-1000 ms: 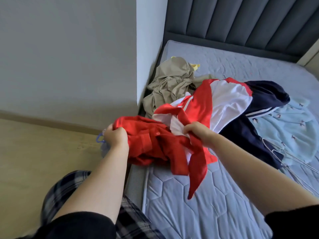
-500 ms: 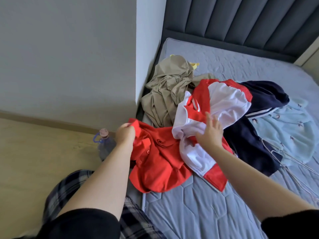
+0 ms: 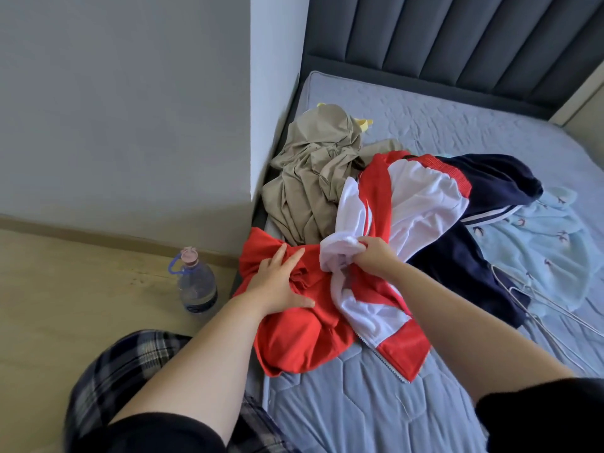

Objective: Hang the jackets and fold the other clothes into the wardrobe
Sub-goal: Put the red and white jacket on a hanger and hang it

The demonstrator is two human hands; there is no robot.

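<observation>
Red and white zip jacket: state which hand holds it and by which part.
The right hand grips the red and white zip jacket by a bunched white fold near its middle; the left hand presses flat on the plain red garment.

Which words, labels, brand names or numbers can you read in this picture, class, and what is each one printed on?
None can be read.
The water bottle on the floor has a dark band near its base, too blurred to read.
The red and white jacket and the light blue garment show only stripes and small motifs, no lettering.
</observation>
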